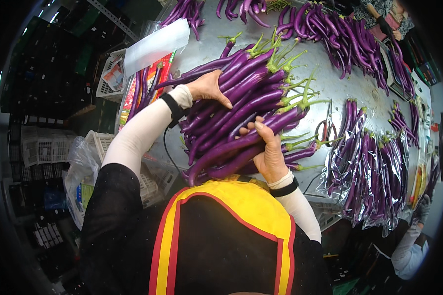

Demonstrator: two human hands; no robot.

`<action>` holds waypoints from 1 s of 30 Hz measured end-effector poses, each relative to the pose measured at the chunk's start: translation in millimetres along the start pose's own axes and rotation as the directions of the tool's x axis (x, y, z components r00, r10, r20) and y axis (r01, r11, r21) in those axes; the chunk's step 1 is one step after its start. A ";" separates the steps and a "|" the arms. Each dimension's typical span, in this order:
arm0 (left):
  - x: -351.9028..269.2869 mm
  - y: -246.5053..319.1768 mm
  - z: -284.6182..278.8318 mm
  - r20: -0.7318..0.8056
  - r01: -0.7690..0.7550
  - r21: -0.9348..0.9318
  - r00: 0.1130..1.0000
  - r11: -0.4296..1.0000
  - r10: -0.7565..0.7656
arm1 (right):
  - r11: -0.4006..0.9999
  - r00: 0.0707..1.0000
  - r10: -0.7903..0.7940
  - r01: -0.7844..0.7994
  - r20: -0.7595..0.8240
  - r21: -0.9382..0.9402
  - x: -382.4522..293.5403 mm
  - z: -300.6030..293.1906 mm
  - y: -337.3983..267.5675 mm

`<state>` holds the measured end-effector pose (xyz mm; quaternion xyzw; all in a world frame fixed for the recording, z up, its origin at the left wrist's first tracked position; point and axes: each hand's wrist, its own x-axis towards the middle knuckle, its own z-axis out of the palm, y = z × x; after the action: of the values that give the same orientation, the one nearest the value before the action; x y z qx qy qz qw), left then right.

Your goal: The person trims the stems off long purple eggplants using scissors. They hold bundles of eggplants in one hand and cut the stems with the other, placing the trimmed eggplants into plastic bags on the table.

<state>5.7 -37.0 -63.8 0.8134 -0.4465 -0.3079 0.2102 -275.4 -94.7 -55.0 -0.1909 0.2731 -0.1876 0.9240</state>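
Note:
A large heap of long purple eggplants (240, 92) with green stems lies in front of me, their stems towards the upper right. My left hand (208, 88) lies on the heap's left side, thumb spread across the eggplants; its other fingers are hidden among them. On the near side, my right hand (268, 149) is closed around a long eggplant (240, 142), thumb on top and fingertips showing beyond it. More eggplants (299, 153) stick out to the right beneath that hand. Red-handled scissors (325, 129) lie on the metal table (206, 48) right of the heap.
Eggplants in clear plastic bags (373, 162) lie at the right edge. Another eggplant pile (339, 37) lies at the far side. A stack of clear bags (157, 46) is at left, above white baskets (112, 77). Other people's gloved hands (422, 208) and arms (373, 13) show at right.

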 end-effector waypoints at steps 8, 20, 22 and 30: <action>-14.2 20.1 -39.2 -0.020 -0.014 -0.366 1.000 0.931 0.007 | 0.997 0.988 -0.036 0.046 0.147 -0.062 1.3 11.5 -27.9; -128.3 76.3 -37.8 0.377 0.234 -0.753 0.919 0.615 0.112 | 0.994 0.977 -0.061 0.040 0.206 0.102 19.2 37.4 -10.0; -137.6 74.3 -18.3 0.428 0.298 -0.773 0.897 0.561 0.112 | 0.990 0.981 -0.090 0.069 0.170 0.123 20.9 39.5 -1.6; -153.1 56.9 36.9 0.483 0.457 -0.852 0.875 0.256 0.043 | 0.444 0.753 -0.635 0.537 0.170 -0.718 27.4 31.9 29.7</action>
<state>-116.6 62.5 -7.4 0.4922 -0.0920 -0.7004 0.5087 -228.5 -73.5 -55.6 -0.6124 0.2975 -0.3816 0.6252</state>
